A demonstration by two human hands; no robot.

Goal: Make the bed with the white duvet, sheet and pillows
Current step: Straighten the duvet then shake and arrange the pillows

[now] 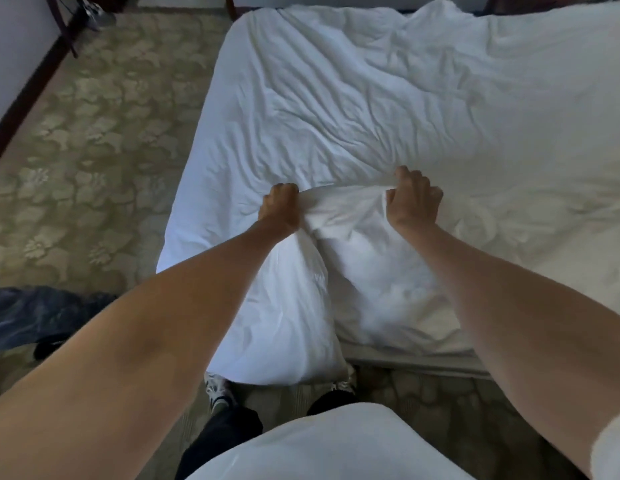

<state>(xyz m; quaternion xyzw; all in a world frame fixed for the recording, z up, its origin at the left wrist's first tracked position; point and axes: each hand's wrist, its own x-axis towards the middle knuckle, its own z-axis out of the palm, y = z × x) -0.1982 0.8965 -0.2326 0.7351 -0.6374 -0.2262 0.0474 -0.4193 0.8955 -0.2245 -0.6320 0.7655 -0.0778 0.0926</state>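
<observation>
Matt, creased white cloth duvet [388,109]; rough patterned pile carpet [80,140]; glossy dark wood skirting [23,109]

The duvet [388,109] lies spread over the bed before me, its near edge hanging off by my feet. The carpet [94,150] stretches left; my left hand [279,209] and right hand [414,199] hold a fold near the bed's near end.

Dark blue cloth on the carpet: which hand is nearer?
Left. The left hand grips the white duvet on the side toward the dark blue cloth; the right hand grips the same fold farther away.
</observation>
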